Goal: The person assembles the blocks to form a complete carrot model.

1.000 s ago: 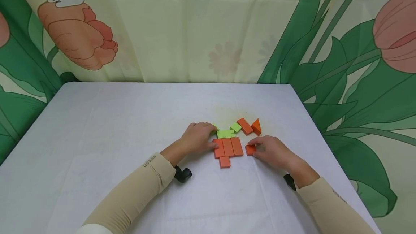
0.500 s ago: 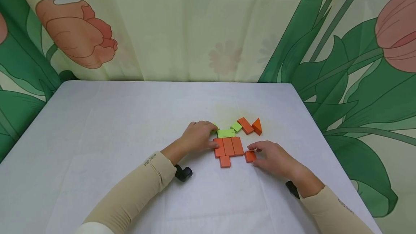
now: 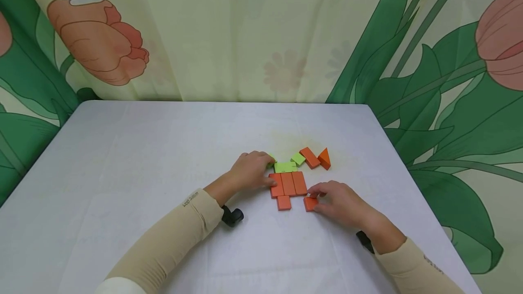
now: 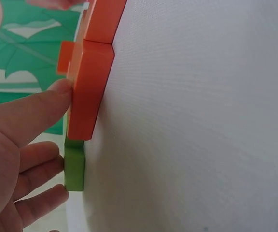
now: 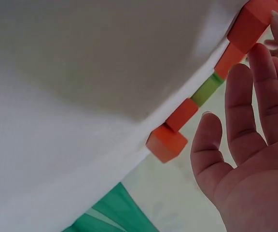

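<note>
The right hand (image 3: 341, 199) pinches a small block (image 3: 310, 204), now drawn nearer the front edge of the table (image 3: 163, 149), level with its twin (image 3: 283, 203); the left hand (image 3: 251, 171), fingers partly hidden, seems loosely spread.

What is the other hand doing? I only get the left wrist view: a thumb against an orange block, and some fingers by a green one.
Observer: From the head view, the right hand pinches a small orange block between thumb and finger.
Visitor: I see everything edge-on, so I can't count properly. How many orange pieces make up the main row?
Observer: Seen from above, three long orange blocks lie side by side.
Visitor: Nice! And are they all box shapes?
Observer: No, an orange triangular block sits at the far right of the pieces.
</note>
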Motion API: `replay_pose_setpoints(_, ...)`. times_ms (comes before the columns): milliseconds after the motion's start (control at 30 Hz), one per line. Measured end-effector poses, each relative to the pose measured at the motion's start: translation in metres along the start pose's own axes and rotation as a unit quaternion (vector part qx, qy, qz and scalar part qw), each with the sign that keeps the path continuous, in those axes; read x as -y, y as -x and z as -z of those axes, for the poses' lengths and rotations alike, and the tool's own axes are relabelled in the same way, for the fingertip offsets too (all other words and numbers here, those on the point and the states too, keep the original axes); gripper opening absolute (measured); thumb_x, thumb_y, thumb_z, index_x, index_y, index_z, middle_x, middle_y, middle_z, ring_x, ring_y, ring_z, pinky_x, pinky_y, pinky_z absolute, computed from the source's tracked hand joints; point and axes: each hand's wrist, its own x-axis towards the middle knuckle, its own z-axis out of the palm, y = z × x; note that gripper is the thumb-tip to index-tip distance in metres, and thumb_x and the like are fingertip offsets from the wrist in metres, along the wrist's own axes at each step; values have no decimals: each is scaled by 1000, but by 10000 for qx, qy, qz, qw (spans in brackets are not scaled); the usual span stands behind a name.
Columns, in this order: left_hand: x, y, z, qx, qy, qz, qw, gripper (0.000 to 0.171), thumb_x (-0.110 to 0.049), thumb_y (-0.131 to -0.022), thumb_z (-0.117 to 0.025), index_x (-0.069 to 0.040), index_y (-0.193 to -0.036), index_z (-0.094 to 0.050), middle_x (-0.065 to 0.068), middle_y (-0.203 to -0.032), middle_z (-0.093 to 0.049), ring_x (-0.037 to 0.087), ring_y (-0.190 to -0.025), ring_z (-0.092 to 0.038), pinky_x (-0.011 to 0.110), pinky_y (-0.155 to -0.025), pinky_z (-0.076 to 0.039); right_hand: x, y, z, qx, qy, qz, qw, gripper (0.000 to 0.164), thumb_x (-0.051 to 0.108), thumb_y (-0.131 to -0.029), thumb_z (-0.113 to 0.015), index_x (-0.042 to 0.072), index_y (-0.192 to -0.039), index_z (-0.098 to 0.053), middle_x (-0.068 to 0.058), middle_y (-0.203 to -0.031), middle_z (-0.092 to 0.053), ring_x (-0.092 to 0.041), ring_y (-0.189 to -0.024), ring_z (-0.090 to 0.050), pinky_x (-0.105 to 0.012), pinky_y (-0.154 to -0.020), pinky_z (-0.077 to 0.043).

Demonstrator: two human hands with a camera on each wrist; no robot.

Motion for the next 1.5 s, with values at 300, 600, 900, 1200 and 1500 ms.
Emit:
replay_pose_setpoints(300, 0, 0, 0, 46, 73, 28, 10000, 61, -45, -88, -76, -12, -137, -61, 6, -139, -58, 28, -129, -50, 46, -103, -41, 13, -3, -7, -27, 249, 40, 9997, 31, 18, -87, -80, 13, -117, -72, 7, -104, -64, -19, -100, -58, -43, -88, -50)
replay_pose_setpoints(600, -1, 0, 1, 41, 31, -38, 10000, 60, -46, -89, -75, -12, -137, -60, 5, -139, -57, 27, -129, -49, 45, -103, -41, 14, -10, -15, -647, 672, 797, 9924, 46, 17, -82, -84, 9, -124, -66, 1, -112, -64, -23, -109, -57, -47, -94, -47)
replay_pose_setpoints(900, 0, 0, 0, 16, -36, -47, 10000, 60, -46, -89, -75, -13, -137, -61, 4, -138, -58, 27, -127, -51, 44, -101, -42, 14, -15, -14, -668, 943, 836, 9898, 56, 23, -81, -85, 6, -129, -63, -12, -130, -59, -34, -122, -52, -56, -99, -42)
replay_pose_setpoints(1200, -1, -1, 1, 75, -67, -12, 9999, 60, -46, -89, -75, -13, -137, -61, 5, -138, -58, 27, -125, -52, 44, -102, -42, 16, -18, -14, -644, 936, 836, 9900, 57, 22, -81, -85, 4, -130, -63, -14, -131, -59, -35, -122, -53, -56, -99, -42)
replay_pose_setpoints(1500, -1, -1, 1, 80, -80, 14, 9999, 59, -45, -89, -75, -13, -137, -61, 4, -138, -58, 27, -125, -52, 44, -101, -43, 18, -19, -12, -522, 787, 740, 9928, 58, 22, -82, -84, 3, -132, -61, -15, -132, -58, -36, -125, -51, -57, -100, -41)
